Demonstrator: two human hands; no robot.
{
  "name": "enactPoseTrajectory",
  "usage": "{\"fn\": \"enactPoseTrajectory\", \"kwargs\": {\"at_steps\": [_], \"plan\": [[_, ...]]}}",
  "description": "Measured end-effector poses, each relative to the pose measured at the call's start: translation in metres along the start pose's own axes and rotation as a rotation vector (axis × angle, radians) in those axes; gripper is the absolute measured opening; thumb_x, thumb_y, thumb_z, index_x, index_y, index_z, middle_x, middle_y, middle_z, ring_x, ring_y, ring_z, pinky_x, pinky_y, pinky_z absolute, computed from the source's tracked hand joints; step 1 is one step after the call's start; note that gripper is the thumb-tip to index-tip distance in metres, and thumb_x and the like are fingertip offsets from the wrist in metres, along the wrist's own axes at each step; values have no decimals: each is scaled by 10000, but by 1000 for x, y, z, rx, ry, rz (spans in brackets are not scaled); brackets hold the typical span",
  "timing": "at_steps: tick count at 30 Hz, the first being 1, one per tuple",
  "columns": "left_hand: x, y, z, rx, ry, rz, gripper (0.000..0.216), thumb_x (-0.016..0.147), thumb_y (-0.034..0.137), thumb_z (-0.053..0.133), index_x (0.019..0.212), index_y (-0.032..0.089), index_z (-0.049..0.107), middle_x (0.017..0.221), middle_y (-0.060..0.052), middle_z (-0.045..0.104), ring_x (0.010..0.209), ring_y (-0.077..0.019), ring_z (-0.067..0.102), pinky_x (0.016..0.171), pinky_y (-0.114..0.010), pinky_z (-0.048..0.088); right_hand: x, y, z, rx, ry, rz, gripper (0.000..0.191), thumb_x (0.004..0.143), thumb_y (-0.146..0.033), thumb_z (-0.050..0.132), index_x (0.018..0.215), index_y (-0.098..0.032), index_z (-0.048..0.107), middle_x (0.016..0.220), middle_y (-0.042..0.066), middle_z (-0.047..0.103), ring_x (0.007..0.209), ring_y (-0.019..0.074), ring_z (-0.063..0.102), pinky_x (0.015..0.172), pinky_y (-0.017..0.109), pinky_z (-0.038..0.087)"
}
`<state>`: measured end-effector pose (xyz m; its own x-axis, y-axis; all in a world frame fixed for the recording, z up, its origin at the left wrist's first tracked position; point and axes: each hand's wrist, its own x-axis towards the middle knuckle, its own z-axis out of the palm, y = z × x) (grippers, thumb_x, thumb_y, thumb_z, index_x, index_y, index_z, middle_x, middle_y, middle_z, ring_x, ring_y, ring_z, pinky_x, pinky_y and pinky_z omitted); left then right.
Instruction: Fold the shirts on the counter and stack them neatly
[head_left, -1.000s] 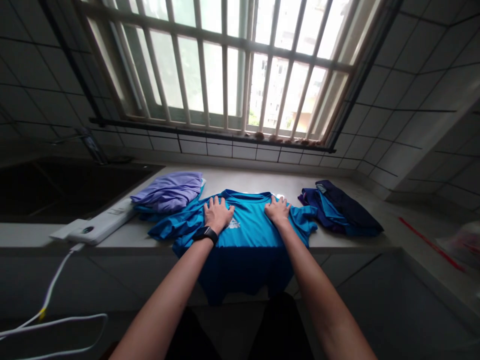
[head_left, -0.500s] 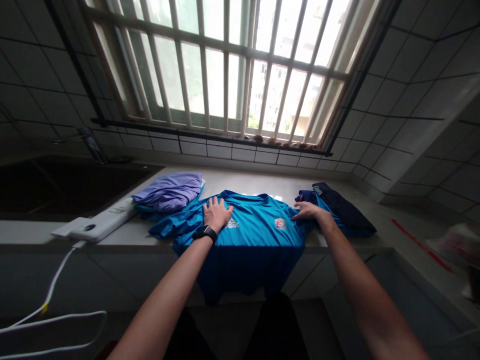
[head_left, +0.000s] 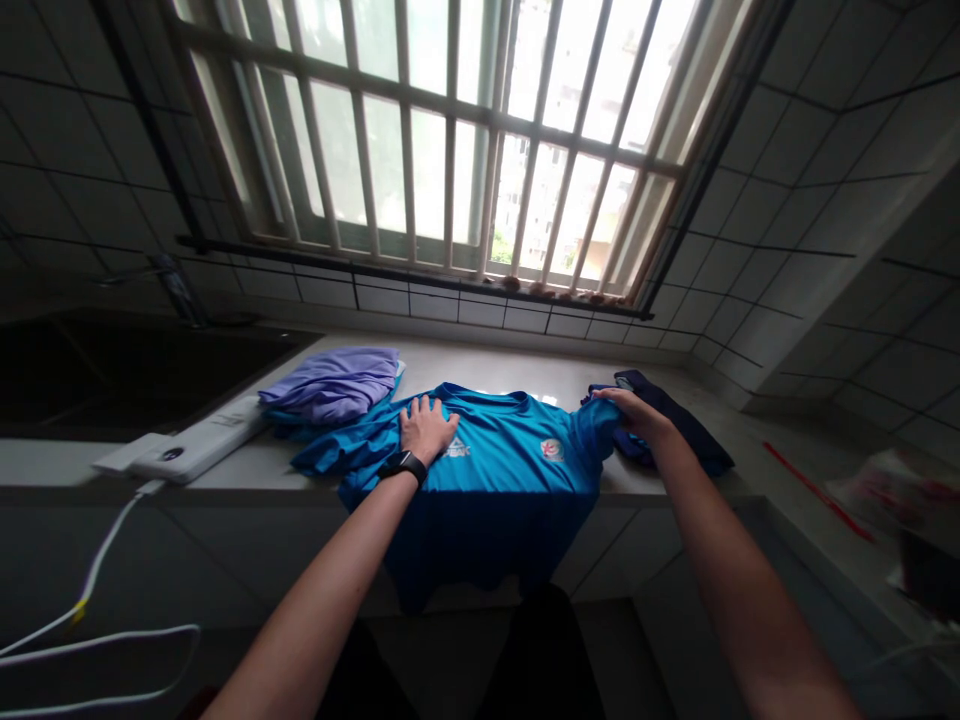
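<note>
A blue T-shirt [head_left: 495,450] lies on the pale countertop, its lower part hanging over the front edge. White lettering and a small red-and-white crest show on its chest. Spread flat on the shirt near its left shoulder is my left hand [head_left: 427,430], a black watch [head_left: 403,466] on the wrist. At the other side, my right hand [head_left: 634,412] pinches the shirt's right sleeve and holds it raised off the counter. The left sleeve stretches out toward a purple garment [head_left: 334,385].
Dark navy folded clothes [head_left: 675,420] lie right of the shirt. A white power strip [head_left: 199,445] with a cable sits at left, beside the dark sink [head_left: 112,370] and faucet [head_left: 176,290]. A red strip [head_left: 817,490] and a plastic bag [head_left: 885,485] are at far right. A barred window rises behind.
My right hand has lifted the right sleeve up from the counter, bunching the shirt's right shoulder. My left hand stays flat on the shirt. The view has shifted slightly.
</note>
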<state>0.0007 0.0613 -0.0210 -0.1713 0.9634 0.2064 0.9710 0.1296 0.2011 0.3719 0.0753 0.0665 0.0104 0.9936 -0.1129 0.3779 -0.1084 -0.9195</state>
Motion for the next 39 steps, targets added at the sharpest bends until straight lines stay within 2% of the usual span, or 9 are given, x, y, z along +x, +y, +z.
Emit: {"fn": "enactPoseTrajectory", "kwargs": {"at_steps": [7,12,17,21,23,27,32,36,39], "plan": [[1,0,1,-12,11,6,576,982,433,387,1447,161,592,1611,-188,469,1486,-348,404,1174,-514,347,-19,-24,27,371,-176,-163,268,827,-345,705,1062,-239,630,931,37,690,885,189,691,902,350,595],[-1,0,-3,-17,-18,1,605,988,437,373,1475,131,562,1616,-200,455,1504,-353,377,1191,-502,326,-20,-6,29,-246,-9,-158,348,786,-434,800,993,-178,689,953,87,735,888,214,693,820,324,575],[-2,0,-3,-14,-7,5,619,996,445,360,1487,116,548,1615,-205,455,1502,-349,376,1195,-499,321,-39,9,30,-498,-379,-75,510,672,-571,891,952,-171,740,828,52,758,732,180,688,605,235,499],[-2,1,-3,-17,-10,2,622,997,453,366,1489,118,546,1617,-203,453,1504,-355,374,1192,-501,325,-51,5,37,-328,-629,-100,679,826,-790,630,1042,-153,725,804,74,767,684,181,706,555,228,454],[-2,1,-5,-24,-21,0,637,996,446,364,1497,92,534,1622,-215,441,1508,-357,368,1199,-502,316,-46,6,40,-326,-489,-161,615,904,-734,569,1031,-149,710,778,74,757,668,178,698,566,233,458],[-4,2,-7,-21,-24,3,627,995,422,354,1491,87,540,1624,-214,439,1510,-352,368,1204,-500,308,-28,18,50,-642,37,-211,280,871,-397,745,1037,-175,703,849,56,754,749,177,699,638,234,483],[-4,2,-7,-32,-15,0,610,992,408,371,1485,98,552,1616,-214,451,1508,-354,375,1204,-500,310,-18,31,64,-828,88,-217,105,853,-178,656,938,-187,717,905,45,760,825,176,706,707,225,491],[-3,1,-6,-40,-17,-2,619,993,412,378,1502,97,536,1622,-215,441,1511,-360,365,1209,-504,300,-17,32,69,-888,397,-94,232,946,-249,558,1112,-172,700,996,113,758,899,226,726,729,259,491],[-3,1,-6,-39,-23,-5,627,995,421,372,1505,93,531,1626,-214,434,1511,-358,360,1209,-504,298,-21,33,70,-920,429,-102,297,961,-257,545,1214,-171,675,1066,141,747,970,247,721,799,291,508]]}}
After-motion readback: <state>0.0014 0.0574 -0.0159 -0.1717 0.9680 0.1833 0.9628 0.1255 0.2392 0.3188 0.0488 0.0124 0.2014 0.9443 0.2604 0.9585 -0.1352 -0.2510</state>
